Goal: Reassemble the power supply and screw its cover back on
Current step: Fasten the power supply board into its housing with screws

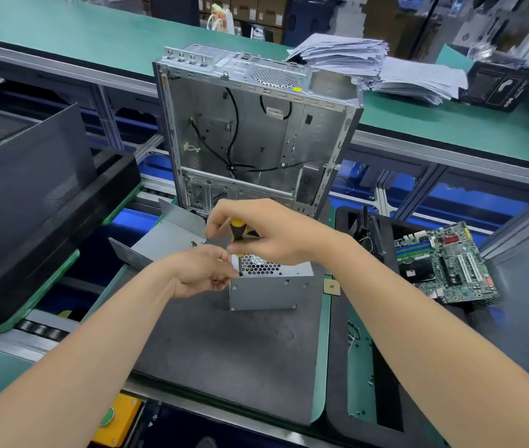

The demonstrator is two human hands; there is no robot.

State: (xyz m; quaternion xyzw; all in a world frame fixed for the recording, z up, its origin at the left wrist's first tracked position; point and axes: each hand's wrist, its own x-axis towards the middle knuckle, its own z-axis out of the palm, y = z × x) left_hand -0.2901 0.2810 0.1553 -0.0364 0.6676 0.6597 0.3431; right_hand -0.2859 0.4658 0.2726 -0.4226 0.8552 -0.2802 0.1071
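Right hand (pixel 266 236) hides most of the screwdriver (pixel 236 224)

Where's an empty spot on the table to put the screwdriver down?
The dark mat is bare in front of the power supply, between the arms. Behind it, the bent metal sheet and computer case crowd in.

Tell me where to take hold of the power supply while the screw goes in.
Take the power supply by its upper left corner, coming from the left: its flat side walls are bare there, and the screwdriver in the right hand occupies the top.
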